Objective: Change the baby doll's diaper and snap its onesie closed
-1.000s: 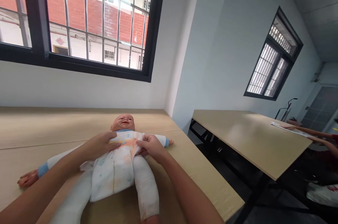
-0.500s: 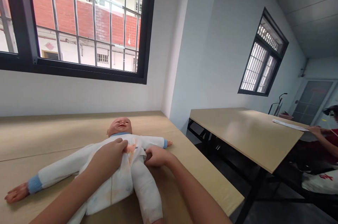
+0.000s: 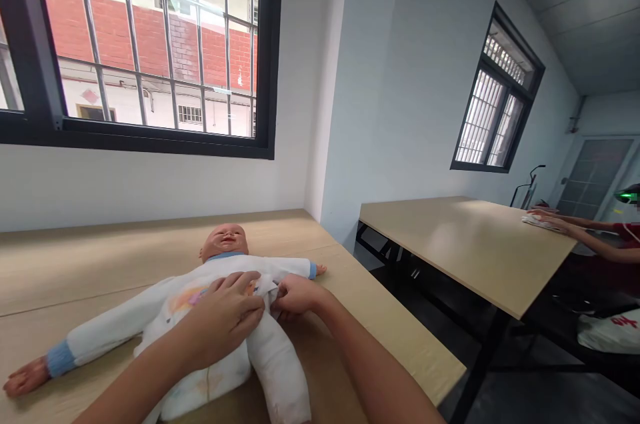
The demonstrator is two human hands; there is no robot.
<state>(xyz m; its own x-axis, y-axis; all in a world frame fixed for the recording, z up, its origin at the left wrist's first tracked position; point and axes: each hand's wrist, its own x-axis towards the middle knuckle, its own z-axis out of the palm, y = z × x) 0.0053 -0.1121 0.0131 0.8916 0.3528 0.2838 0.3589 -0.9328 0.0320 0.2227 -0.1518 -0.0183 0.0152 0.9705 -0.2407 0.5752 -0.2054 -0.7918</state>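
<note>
A baby doll (image 3: 226, 241) lies face up on the wooden table (image 3: 390, 324), its head toward the wall. It wears a white outfit (image 3: 117, 314) with blue cuffs and a coloured print on the chest. Across the doll's belly lies my left hand (image 3: 227, 314), its fingers bent and pressed on the cloth near the side. Close beside it, at the doll's waist, my right hand (image 3: 297, 295) pinches the edge of the white cloth. The undersides of both hands' fingers are partly hidden.
A second table (image 3: 450, 244) stands to the right across a gap. At its far end a person's hands (image 3: 555, 219) rest on a white cloth (image 3: 537, 221). A white bag (image 3: 610, 331) sits below. A barred window (image 3: 150, 44) is ahead.
My left hand has moved from the doll's chest toward my right hand and now lies flatter, uncovering more print. My right hand stays at the waist. The other person's hands have moved onto the far table.
</note>
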